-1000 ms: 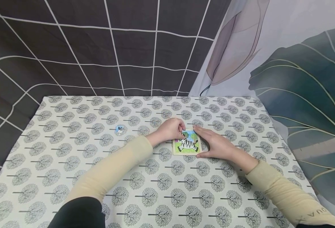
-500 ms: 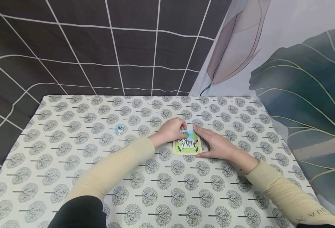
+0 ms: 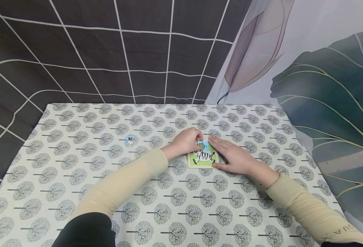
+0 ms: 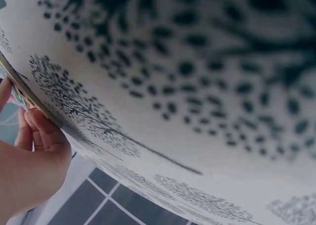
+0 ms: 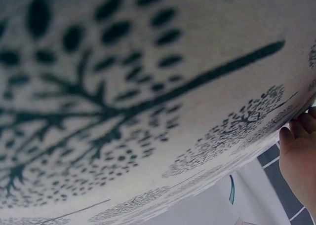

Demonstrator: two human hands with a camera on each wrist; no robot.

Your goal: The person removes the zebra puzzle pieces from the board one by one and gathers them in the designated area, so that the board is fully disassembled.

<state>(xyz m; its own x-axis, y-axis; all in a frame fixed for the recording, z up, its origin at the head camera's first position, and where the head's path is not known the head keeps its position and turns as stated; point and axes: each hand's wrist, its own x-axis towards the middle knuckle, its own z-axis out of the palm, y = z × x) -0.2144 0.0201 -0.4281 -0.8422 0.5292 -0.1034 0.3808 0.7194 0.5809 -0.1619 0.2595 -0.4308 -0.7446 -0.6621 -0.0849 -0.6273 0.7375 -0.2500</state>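
A small square zebra puzzle board [image 3: 204, 164] lies on the tablecloth, its picture showing a striped body on green grass. My left hand [image 3: 185, 140] is at the board's upper left, thumb and curled fingers pinching a blue and green puzzle piece [image 3: 205, 144] over the picture. These fingers hide part of that corner. My right hand [image 3: 235, 157] rests along the board's right side, fingers fairly straight at the top corner and thumb near the bottom corner. The left wrist view shows the left hand [image 4: 37, 161] at the board's edge; only part of the right hand [image 5: 298, 156] shows in the right wrist view.
A loose piece with a zebra's head [image 3: 130, 140] lies left of the board. Tree prints cover the tablecloth [image 3: 132, 195]. Behind the table hangs a dark cloth with white grid lines [image 3: 144, 51], and a leaf-patterned curtain [image 3: 329, 103] hangs at the right.
My left fingers have shifted slightly rightward at the board's upper left, and the blue and green piece under them has turned or settled a little. My right hand has barely moved.
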